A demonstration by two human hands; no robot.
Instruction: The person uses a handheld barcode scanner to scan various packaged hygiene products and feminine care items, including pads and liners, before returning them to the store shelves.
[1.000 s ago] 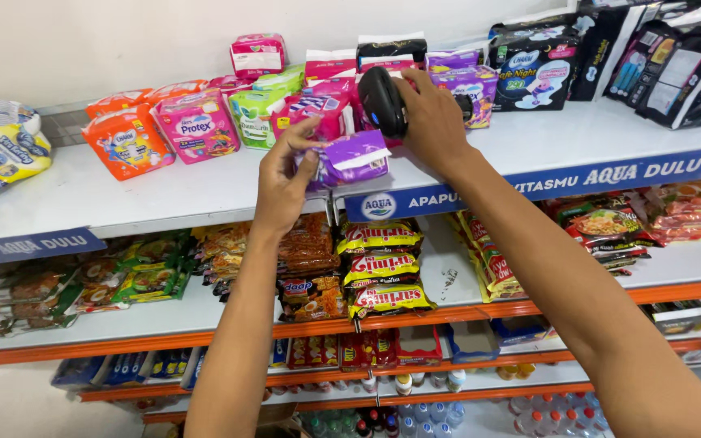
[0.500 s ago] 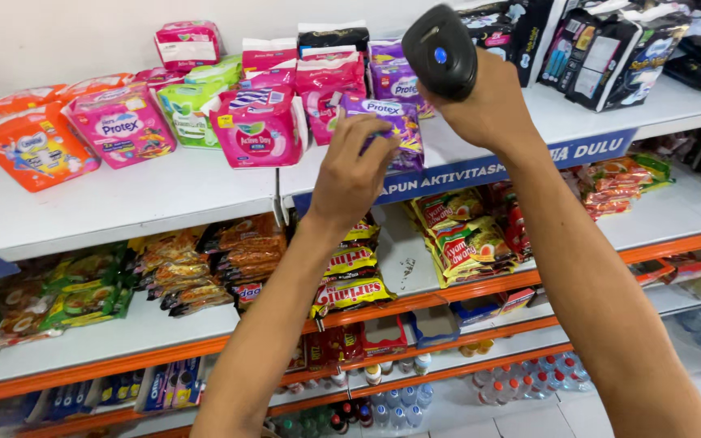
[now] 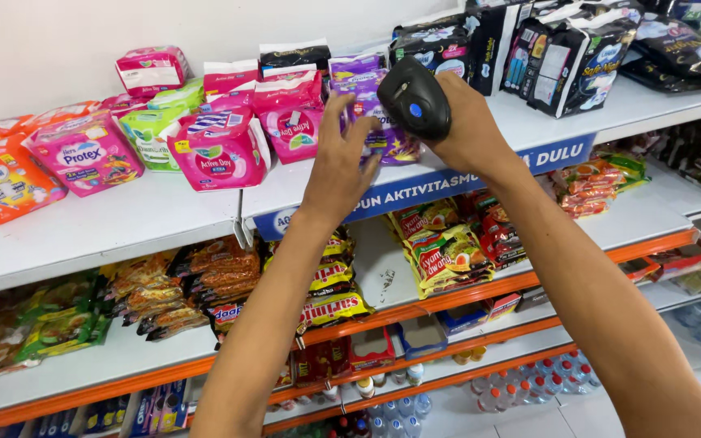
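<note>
Both arms reached up and away from the person toward the top shelf (image 3: pixel 123 231), forearms nearly parallel. The right hand (image 3: pixel 468 122) was wrapped around the handle of a black scanner (image 3: pixel 414 97), wrist bent a little, so that the scanner's rounded head with its blue button tipped down and to the left. Just left of the scanner, the left hand (image 3: pixel 338 170) was raised with its back to the camera, fingers (image 3: pixel 330 122) spread and pressed against a purple packet (image 3: pixel 379 134), which stood on the shelf right under the scanner's head. Whether those fingers gripped the packet or only steadied it could not be told. Left of the scanner stood pink packets (image 3: pixel 217 150), and farther left an orange packet (image 3: pixel 2 182). Right of the scanner stood black packets (image 3: pixel 569 57). Below the scanner, the next shelf held snack bags (image 3: pixel 448 255).
</note>
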